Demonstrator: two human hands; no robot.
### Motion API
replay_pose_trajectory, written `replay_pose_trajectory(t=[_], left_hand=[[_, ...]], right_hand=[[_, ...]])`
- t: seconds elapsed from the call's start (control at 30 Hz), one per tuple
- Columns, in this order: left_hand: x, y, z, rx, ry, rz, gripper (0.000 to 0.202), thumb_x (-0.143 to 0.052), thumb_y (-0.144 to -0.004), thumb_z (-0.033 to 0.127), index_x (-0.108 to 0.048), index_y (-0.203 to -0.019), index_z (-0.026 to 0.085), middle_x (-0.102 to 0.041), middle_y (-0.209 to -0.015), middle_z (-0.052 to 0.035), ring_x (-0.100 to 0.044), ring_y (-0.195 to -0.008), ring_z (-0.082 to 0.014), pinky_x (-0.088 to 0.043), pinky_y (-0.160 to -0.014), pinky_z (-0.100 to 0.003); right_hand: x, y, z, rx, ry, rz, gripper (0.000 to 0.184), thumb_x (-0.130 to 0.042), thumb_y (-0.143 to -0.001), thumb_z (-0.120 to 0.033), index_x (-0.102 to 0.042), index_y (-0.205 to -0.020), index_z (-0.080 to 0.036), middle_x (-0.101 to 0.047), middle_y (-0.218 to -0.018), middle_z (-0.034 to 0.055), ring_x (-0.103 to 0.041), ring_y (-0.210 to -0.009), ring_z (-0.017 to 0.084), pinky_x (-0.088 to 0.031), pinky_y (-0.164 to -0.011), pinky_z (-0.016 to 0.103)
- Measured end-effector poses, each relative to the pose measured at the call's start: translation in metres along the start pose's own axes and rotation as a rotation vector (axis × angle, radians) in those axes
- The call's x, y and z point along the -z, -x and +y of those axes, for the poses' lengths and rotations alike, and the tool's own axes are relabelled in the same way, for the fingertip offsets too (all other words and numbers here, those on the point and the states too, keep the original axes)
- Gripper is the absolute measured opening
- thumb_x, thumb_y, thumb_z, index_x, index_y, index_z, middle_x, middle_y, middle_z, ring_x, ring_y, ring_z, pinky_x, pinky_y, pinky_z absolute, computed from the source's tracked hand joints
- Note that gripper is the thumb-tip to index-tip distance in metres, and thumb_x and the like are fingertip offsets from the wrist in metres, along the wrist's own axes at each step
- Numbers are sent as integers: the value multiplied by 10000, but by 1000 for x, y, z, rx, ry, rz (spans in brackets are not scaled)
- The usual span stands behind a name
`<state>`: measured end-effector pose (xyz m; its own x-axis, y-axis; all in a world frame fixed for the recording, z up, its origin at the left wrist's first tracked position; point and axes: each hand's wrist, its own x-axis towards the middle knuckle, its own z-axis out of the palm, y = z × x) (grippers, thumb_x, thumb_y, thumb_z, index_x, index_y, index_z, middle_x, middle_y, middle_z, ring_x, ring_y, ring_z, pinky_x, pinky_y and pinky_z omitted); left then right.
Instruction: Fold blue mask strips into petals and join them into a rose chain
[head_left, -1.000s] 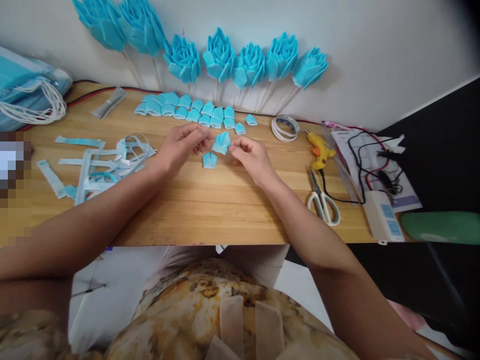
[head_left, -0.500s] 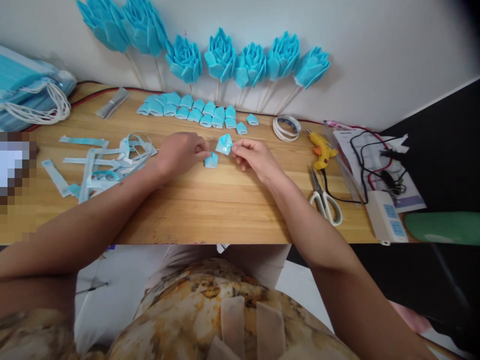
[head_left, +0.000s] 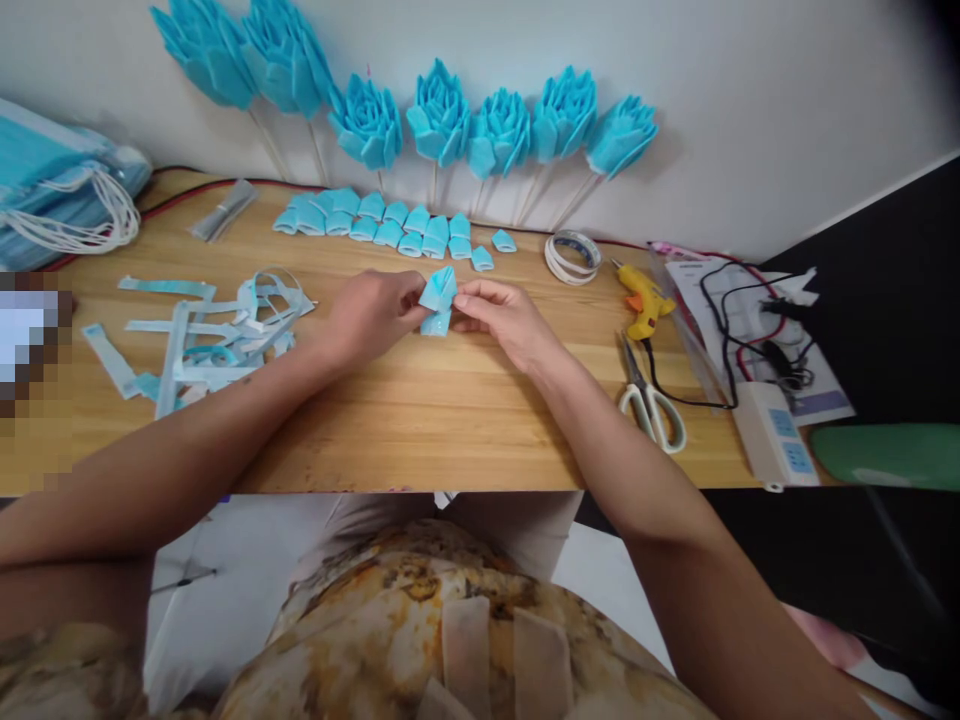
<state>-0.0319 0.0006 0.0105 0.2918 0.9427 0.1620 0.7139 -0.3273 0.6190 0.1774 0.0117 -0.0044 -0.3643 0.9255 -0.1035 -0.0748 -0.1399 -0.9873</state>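
The folded blue piece point(head_left: 440, 287) lies between both hands: the right hand point(head_left: 501, 315) pinches its right edge, the left hand point(head_left: 377, 312) meets its left, grip unclear; the lower blue piece point(head_left: 435, 323) sits just on its near side

A: Upper garment point(head_left: 352, 640), surface?
B: Mottled print. Cream and tan ground, brown blotches, orange patches.
A: Front detail?
B: Flat beige strips point(head_left: 466, 650): two side by side, square-ended, a third partly visible lower down.
A: Sleeve point(head_left: 67, 670)?
B: Left one visible at frame edge, same print. Left hand point(head_left: 375, 318) and right hand point(head_left: 499, 318) bare.
A: Trousers point(head_left: 525, 520)?
B: Pale greyish beige.
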Motion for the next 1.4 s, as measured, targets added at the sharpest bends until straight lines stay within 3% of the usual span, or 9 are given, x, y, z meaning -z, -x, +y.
replay_pose_trajectory(t=[0.13, 0.2, 0.3, 0.37, 0.57, 0.77, 0.87, 1.0, 1.4], left_hand=[[-3, 2, 3, 6, 231, 11, 146, -685, -779, 232, -596, -667, 202, -609, -672, -2, -590, -714, -186, -375, -708, -304], [-6, 1, 1, 13, 476, -10, 111, -714, -769, 281, -640, -781, 199, -659, -734, -5, -617, -736, -184, -428, -716, -299], [-10, -2, -4, 72, 854, -79, 306, -750, -791, 380, -681, -1019, 187, -721, -845, -23, -659, -775, -180, -511, -752, -313], [-11, -3, -6, 107, 952, -133, 345, -753, -821, 440, -705, -1044, 182, -731, -880, -40, -677, -807, -183, -537, -776, -321], [-12, 0, -3, 242, 929, -235, 213, -775, -804, 360, -739, -821, 151, -747, -818, -66, -716, -805, -192, -580, -809, -338], [-8, -3, -2, 344, 940, -74, 132, -683, -855, 254, -710, -806, 134, -758, -774, -60, -733, -777, -179, -580, -753, -302], [-4, -4, 2, 388, 958, -26, 115, -631, -887, 201, -683, -813, 132, -736, -728, -46, -741, -751, -175, -573, -732, -294], [-1, -3, 6, 401, 977, -14, 123, -593, -891, 152, -664, -793, 132, -724, -708, -37, -743, -729, -169, -566, -705, -279], [-2, -2, 2, 372, 948, -53, 89, -627, -861, 216, -683, -834, 152, -737, -767, -56, -754, -798, -203, -576, -776, -329]], right_hand=[[-1, -1, 3, 17, 6, -7, 244, -871, -674, -417, -758, -768, -223, -727, -798, -24, -635, -762, 115, -542, -796, 272], [0, -2, 4, 44, 13, 14, 244, -868, -676, -426, -753, -759, -228, -725, -791, -26, -633, -772, 124, -538, -827, 288], [1, -3, 3, 95, -6, 64, 221, -845, -698, -422, -749, -765, -235, -717, -795, -29, -630, -791, 131, -533, -850, 297], [1, -3, 2, 100, -13, 98, 209, -833, -709, -415, -738, -765, -237, -713, -808, -28, -632, -807, 133, -536, -865, 300], [-3, 0, -2, 82, 15, 131, 184, -800, -754, -387, -697, -759, -234, -688, -824, -24, -629, -828, 127, -542, -889, 293], [4, 1, -13, 127, -10, 95, 183, -792, -750, -377, -688, -784, -230, -661, -854, -26, -619, -862, 125, -544, -834, 283], [6, 3, -17, 94, 74, 55, 167, -767, -752, -362, -677, -758, -222, -631, -775, -34, -588, -773, 116, -512, -764, 270], [4, 5, -16, 83, 200, 35, 187, -750, -758, -369, -658, -723, -210, -602, -691, -41, -548, -679, 104, -441, -695, 260], [1, 2, -10, 72, 224, 71, 200, -749, -719, -399, -676, -734, -214, -591, -682, -43, -528, -661, 107, -435, -678, 267]])
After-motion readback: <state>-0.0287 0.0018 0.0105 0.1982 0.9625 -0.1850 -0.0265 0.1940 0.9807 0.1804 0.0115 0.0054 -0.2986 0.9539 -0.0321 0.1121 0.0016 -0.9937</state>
